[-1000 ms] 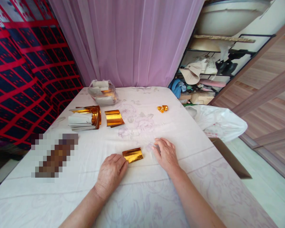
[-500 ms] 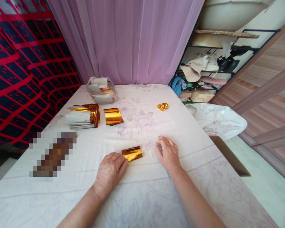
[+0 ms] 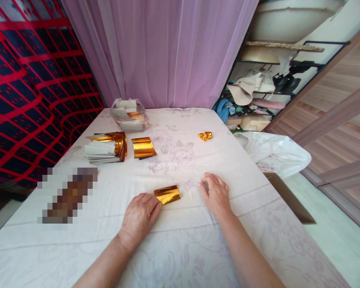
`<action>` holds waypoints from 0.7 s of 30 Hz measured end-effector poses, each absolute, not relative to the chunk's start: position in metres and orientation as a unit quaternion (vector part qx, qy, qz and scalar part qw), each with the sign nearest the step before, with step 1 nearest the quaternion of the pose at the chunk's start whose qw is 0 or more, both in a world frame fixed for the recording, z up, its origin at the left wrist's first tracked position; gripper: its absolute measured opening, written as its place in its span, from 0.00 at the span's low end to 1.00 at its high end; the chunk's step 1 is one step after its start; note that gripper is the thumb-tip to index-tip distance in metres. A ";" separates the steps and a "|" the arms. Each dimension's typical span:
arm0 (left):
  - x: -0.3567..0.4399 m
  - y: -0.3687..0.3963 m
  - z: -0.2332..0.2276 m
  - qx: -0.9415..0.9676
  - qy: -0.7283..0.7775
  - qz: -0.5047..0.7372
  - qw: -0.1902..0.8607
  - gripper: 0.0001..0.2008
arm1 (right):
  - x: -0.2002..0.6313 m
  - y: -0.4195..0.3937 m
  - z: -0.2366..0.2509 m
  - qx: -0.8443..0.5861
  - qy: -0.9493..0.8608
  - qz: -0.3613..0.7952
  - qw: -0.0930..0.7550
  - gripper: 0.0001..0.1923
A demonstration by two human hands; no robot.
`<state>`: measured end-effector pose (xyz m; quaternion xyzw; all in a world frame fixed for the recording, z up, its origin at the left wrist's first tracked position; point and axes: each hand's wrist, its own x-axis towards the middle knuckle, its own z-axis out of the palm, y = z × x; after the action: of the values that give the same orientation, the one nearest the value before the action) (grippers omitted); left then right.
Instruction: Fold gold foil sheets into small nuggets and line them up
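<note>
A shiny sheet of gold foil paper (image 3: 168,195) lies on the table in front of me, slightly curved. My left hand (image 3: 141,214) is closed at its lower left corner, thumb and forefinger together on the edge; the other fingertips are curled out of sight. To the right of the sheet, my right hand (image 3: 216,194) rests on the cloth, thumb and fingers apart, with nothing in it. Farther back lie a few flat gold foil sheets (image 3: 144,148). Beyond my right hand sits a small crumpled or folded gold foil piece (image 3: 205,136).
A thick stack of foil paper (image 3: 103,152) stands at the left, with a clear plastic bag (image 3: 129,115) of more sheets behind it. A pixelated patch (image 3: 70,196) hides something at the left. The table wears a floral cloth (image 3: 186,248). A white plastic bag (image 3: 282,152) hangs beyond the right edge.
My right hand has shifted slightly to the right, away from the foil sheet. My left hand stays at the sheet's corner. The view has moved very slightly.
</note>
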<state>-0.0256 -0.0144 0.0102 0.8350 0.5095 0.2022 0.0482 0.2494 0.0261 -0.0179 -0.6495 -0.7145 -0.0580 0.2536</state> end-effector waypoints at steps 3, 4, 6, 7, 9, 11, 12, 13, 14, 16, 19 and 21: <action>-0.025 -0.014 0.011 0.835 0.508 0.205 0.050 0.13 | 0.249 0.026 -0.017 -0.645 -0.715 -0.055 0.266 0.06; -0.025 -0.014 0.012 0.835 0.508 0.205 0.050 0.13 | 0.248 0.026 -0.016 -0.641 -0.716 -0.052 0.273 0.06; -0.025 -0.014 0.013 0.835 0.509 0.205 0.049 0.13 | 0.247 0.025 -0.012 -0.628 -0.723 -0.044 0.285 0.06; -0.025 -0.014 0.013 0.835 0.509 0.205 0.049 0.13 | 0.247 0.025 -0.010 -0.618 -0.730 -0.038 0.288 0.06; -0.025 -0.014 0.014 0.834 0.509 0.207 0.050 0.13 | 0.246 0.024 -0.007 -0.603 -0.745 -0.027 0.284 0.06; -0.025 -0.014 0.014 0.834 0.508 0.208 0.050 0.13 | 0.245 0.023 -0.004 -0.598 -0.753 -0.021 0.274 0.07; -0.025 -0.014 0.014 0.835 0.507 0.207 0.048 0.13 | 0.245 0.023 -0.003 -0.599 -0.754 -0.021 0.270 0.07; -0.025 -0.014 0.013 0.837 0.505 0.206 0.046 0.13 | 0.245 0.022 -0.003 -0.601 -0.753 -0.022 0.268 0.08; -0.025 -0.014 0.013 0.838 0.505 0.204 0.044 0.14 | 0.245 0.022 -0.003 -0.603 -0.752 -0.023 0.266 0.08; -0.026 -0.014 0.013 0.838 0.506 0.200 0.043 0.14 | 0.245 0.022 -0.002 -0.605 -0.750 -0.027 0.266 0.09; -0.026 -0.014 0.013 0.838 0.507 0.195 0.050 0.14 | 0.245 0.022 -0.003 -0.605 -0.748 -0.030 0.270 0.09; -0.026 -0.014 0.012 0.839 0.506 0.194 0.054 0.14 | 0.245 0.022 -0.003 -0.603 -0.748 -0.031 0.277 0.08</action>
<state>-0.0259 -0.0138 0.0124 0.8387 0.5058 0.1945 0.0542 0.2454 0.0223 -0.0031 -0.6029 -0.7476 -0.0312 0.2767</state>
